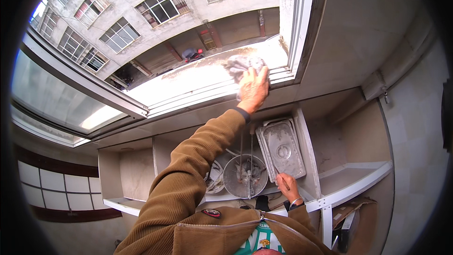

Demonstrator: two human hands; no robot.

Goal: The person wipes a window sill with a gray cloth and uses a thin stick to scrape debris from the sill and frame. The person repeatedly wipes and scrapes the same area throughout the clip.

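Observation:
My left hand (254,90) stretches out over the sill of the open window, fingers bent around a grey-white cloth (244,64). The cloth is blurred and lies against the window track (208,94) near the right-hand jamb. Lower down, my right hand (288,186) grips a thin stick-like tool (276,170); its kind is unclear. That hand is at the near end of a rectangular steel food pan with a lid (283,148). Left of the pan, a round metal pot (226,187) contains several utensils with long handles.
A sliding window panel (70,88) stands at the left. Below the sill runs an open-topped cabinet with upright dividers (307,152) and a white front rail (357,179). A plate with utensils (214,177) sits beside the pot. A cardboard box (364,219) is at the lower right.

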